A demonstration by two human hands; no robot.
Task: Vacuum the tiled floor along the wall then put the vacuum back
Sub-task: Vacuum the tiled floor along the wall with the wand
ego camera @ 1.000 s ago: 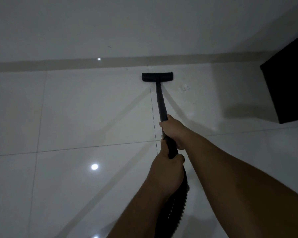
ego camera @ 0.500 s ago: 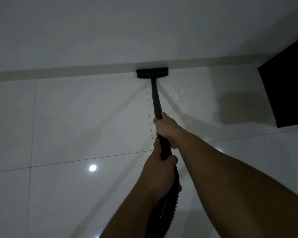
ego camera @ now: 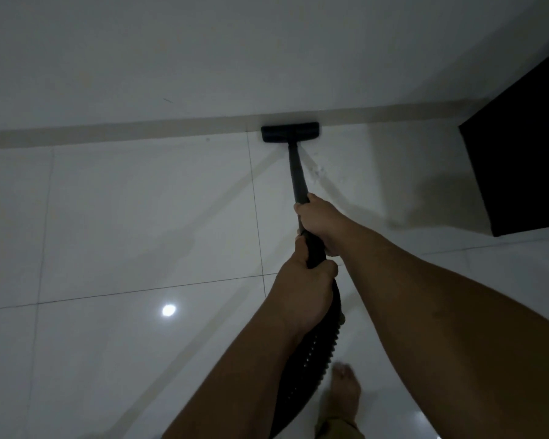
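Floor tiles glossy, smooth, mirroring lamp glare; vacuum tube matt black plastic; hose ribbed; wall matt.

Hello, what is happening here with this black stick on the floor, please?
A person is vacuuming a tiled floor. Both hands hold the black vacuum wand: the right hand further down the wand, the left hand behind it, near the ribbed hose. The floor nozzle sits right at the baseboard under the white wall. A dark cabinet stands to the right, and a bare foot shows below.
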